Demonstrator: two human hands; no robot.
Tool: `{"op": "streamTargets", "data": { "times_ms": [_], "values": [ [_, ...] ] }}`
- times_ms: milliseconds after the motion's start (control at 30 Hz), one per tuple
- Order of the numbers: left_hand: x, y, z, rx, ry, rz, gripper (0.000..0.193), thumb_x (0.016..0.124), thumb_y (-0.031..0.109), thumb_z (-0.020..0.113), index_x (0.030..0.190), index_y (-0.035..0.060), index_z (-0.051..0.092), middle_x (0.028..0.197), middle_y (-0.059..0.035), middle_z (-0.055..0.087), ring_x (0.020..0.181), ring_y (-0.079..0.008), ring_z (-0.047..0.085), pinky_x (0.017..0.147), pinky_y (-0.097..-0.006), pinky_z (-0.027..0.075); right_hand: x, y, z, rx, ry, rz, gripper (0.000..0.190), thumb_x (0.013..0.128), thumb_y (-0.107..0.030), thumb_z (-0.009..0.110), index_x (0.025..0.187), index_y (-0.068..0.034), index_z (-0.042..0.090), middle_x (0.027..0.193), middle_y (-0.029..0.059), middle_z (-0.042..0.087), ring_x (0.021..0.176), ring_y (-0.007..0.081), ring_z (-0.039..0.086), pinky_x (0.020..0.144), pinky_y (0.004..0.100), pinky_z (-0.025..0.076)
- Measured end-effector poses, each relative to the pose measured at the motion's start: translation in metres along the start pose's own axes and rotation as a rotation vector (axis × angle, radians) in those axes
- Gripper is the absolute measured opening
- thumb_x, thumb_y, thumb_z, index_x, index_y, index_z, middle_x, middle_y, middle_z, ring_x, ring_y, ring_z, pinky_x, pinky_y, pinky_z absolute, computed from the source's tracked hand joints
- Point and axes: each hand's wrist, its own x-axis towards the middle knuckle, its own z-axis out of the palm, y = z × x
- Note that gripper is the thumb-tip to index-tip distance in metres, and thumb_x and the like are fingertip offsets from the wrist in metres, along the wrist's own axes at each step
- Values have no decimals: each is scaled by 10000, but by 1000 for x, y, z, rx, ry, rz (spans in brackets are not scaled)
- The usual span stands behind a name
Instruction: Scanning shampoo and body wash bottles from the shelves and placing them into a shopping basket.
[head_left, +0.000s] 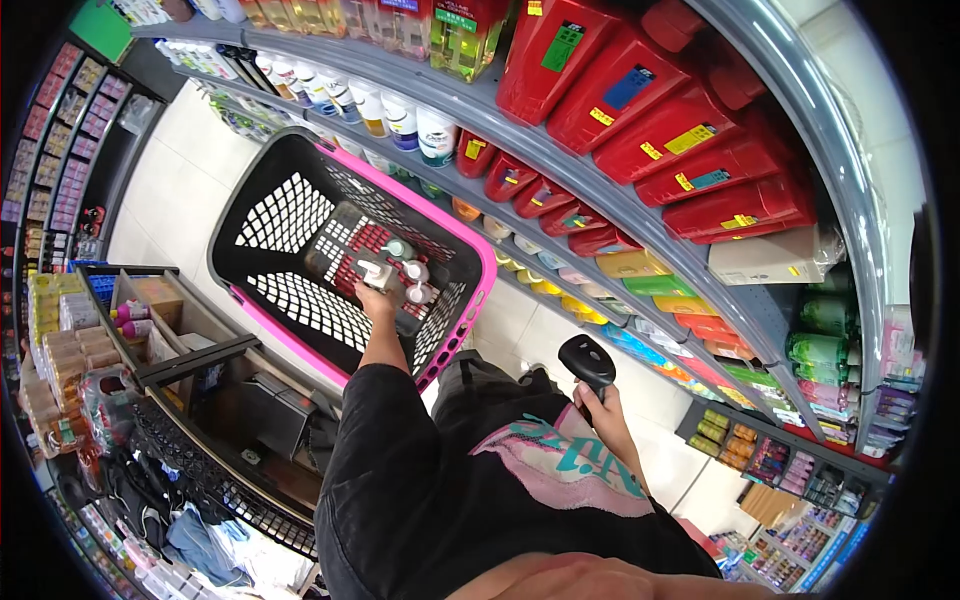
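My left hand (380, 301) reaches down into a deep black plastic shopping basket (277, 225) with a pink rim. Its fingers are around a bottle with a white pump top (375, 274). Close beside that bottle stand a bottle with a pale green top (397, 248) and two whitish pump bottles (415, 271), all on the basket's slotted floor. On the other side of my body, my right hand (602, 409) grips the handle of a black handheld barcode scanner (588, 361). The scanner's head is tilted up toward the camera.
Store shelves (525, 142) curve along the right, carrying large red bottles (622, 75), white bottles (401, 124) and soap packs. A cart with compartments (225, 375) stands left of me, near wrapped goods (71, 360) and clothing (202, 540). Pale floor tiles (161, 172) show beyond the basket.
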Motion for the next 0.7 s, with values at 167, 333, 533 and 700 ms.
{"op": "streamTargets", "data": {
  "times_ms": [167,333,533,700],
  "values": [
    [8,-47,44,3,21,97,740,658,129,865,1240,3,427,1210,-210,547,1133,-376,572,968,-429,466,0,0,3,-39,20,-29,205,1015,-193,569,1105,-8,574,787,17,555,752,102,512,701,257,420],
    [2,-58,61,-216,-159,-30,773,657,165,905,1247,-36,447,1177,-201,617,1079,-290,632,924,-391,502,3,7,0,-53,53,-25,211,1015,-197,567,1098,-2,574,788,20,558,747,104,513,701,260,424],
    [-18,-64,46,-335,28,-73,808,672,178,858,1371,92,461,1264,-110,553,1097,-297,614,877,-406,560,7,-2,1,-46,35,-49,162,1007,-191,584,1021,-31,566,788,-2,557,702,79,498,639,244,416],
    [-40,-38,-3,215,99,420,932,604,209,894,1422,181,448,1373,-121,513,1306,-326,468,1105,-459,386,7,9,-6,-18,11,-60,211,1007,-191,571,1098,-1,570,785,15,549,745,94,502,685,243,404]
  ]
}}
